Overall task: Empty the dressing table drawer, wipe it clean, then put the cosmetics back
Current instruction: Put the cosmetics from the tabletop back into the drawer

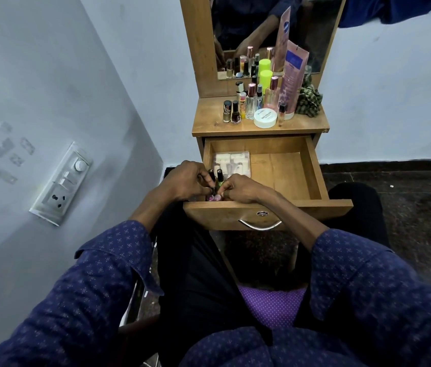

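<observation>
The wooden drawer (312,168) of the dressing table is pulled out towards me. Both hands work in its front left corner among small nail polish bottles (219,178). My left hand (182,181) pinches a dark-capped bottle. My right hand (240,189) has its fingers curled on another small bottle beside two pink-topped ones (214,198). A pale flat palette box (231,161) lies at the drawer's back left. The right half of the drawer floor is bare wood.
The table top (209,125) holds nail polishes (231,112), perfume bottles (251,102), a white round jar (265,118), a pink tube (292,75), neon green caps and a checked cloth (309,99). A mirror stands behind. A switchboard (62,181) is on the left wall.
</observation>
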The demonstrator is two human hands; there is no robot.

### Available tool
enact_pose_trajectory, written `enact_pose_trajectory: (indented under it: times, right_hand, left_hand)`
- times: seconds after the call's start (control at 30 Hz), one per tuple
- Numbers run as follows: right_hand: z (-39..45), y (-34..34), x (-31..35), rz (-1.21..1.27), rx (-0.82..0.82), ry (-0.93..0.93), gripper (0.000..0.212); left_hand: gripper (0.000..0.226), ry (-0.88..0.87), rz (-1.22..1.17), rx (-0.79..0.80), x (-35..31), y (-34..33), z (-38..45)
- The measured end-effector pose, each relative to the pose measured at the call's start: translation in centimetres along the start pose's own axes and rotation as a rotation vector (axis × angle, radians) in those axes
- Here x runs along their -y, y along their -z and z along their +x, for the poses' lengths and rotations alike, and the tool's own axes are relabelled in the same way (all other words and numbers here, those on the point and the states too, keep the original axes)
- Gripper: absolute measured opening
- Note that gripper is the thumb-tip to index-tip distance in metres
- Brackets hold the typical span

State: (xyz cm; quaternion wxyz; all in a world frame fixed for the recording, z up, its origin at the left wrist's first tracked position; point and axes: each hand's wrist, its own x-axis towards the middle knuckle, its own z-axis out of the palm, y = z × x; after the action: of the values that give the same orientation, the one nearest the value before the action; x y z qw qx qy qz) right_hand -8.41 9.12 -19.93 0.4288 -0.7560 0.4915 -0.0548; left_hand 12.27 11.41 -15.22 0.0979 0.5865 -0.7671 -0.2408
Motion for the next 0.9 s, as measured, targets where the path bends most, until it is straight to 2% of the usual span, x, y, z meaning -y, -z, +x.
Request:
enact_pose_trajectory:
  times: [0.23,0.4,0.67,0.77,0.9]
  right_hand:
    - [-0.3,0.2,0.2,-0.014,0.078,-0.010,0.025]
    - [-0.5,0.3,0.1,0.009,0.056,-0.015,0.025]
    - [-0.6,3.4,0.4,0.074,-0.121,-0.017,0.025]
    - [-0.8,6.4,1.4,0.011,-0.260,0.017,0.023]
    - [-0.9,10.7,2.8,-0.126,-0.479,0.084,0.008]
  left_hand:
    - [0.008,-0.008,0.047,0.007,-0.4,-0.1,0.5]
    - [0.007,0.000,0.042,-0.001,-0.6,-0.5,0.8]
    - [0.010,-0.024,0.004,-0.135,-1.7,-0.2,2.1]
    - [0.013,-0.028,0.008,-0.209,-2.6,0.8,3.5]
    - [0.010,-0.042,0.001,-0.411,-3.7,2.4,5.8]
